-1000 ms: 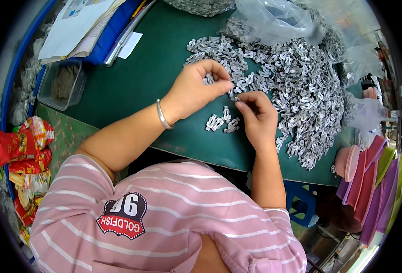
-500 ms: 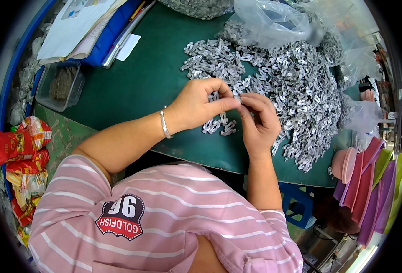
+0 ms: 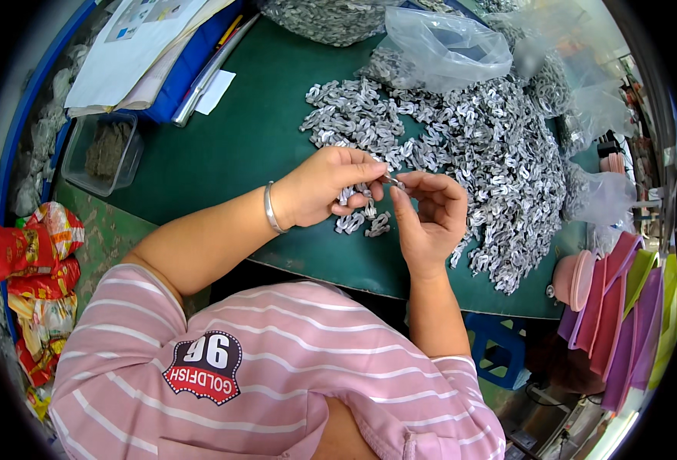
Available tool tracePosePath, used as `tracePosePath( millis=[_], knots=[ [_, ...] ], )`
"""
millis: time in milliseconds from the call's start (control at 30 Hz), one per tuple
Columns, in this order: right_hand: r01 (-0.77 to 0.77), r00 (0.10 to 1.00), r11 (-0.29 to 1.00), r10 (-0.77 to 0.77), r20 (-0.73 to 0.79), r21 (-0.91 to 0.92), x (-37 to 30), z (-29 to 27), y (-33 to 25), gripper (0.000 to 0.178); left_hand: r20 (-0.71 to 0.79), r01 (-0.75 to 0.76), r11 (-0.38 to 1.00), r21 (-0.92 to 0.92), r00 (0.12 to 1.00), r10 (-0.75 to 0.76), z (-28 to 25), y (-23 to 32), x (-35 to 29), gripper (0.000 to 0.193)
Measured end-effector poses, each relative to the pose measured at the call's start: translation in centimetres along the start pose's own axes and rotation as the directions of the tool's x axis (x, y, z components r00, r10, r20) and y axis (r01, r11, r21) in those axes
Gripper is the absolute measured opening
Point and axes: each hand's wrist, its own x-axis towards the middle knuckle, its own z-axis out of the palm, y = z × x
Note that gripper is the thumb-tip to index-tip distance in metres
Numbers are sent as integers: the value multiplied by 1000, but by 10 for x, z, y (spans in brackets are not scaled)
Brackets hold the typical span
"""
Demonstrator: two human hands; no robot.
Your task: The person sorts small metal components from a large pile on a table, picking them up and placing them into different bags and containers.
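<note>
Across the green tabletop (image 3: pixel 200 172) I see a broad heap of grey links (image 3: pixel 499 176), a clear bag (image 3: pixel 449 50) with more inside, and, at the left end, a clear tub (image 3: pixel 130 159) holding something brownish. I see the left hand (image 3: pixel 327 184) bent inward and the right hand (image 3: pixel 436 215) reaching forward, fingertips nearly meeting. Both pinch one small piece (image 3: pixel 392 181), which sits between them, near the heap.

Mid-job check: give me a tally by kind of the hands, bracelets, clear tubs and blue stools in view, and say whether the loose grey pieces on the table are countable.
Hands: 2 (left hand, right hand)
Bracelet: 1
Clear tub: 1
Blue stool: 1
Total: 5
The grey pieces overlap too much to count.
</note>
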Motion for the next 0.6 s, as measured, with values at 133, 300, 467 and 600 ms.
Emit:
tracePosePath(
  millis=[133, 300, 467, 600],
  knots=[
    [-212, 977, 972, 213, -2, 97, 4, -3, -13, 24, 58, 63, 989, -131, 997, -56, -5, 0, 0, 18],
    [-216, 837, 840, 422, 349, -497, 26, -24, -24, 13, 89, 38, 958, -285, 996, -13, -9, 3, 1, 17],
    [18, 713, 714, 481, 509, -700, 27, -3, -25, 19, 115, 19, 946, -322, 993, 19, -12, 2, 0, 17],
    [-2, 714, 747, 467, 522, -665, 30, -9, -6, 19, 129, 19, 946, -323, 991, 24, -11, 5, 0, 15]
  ],
)
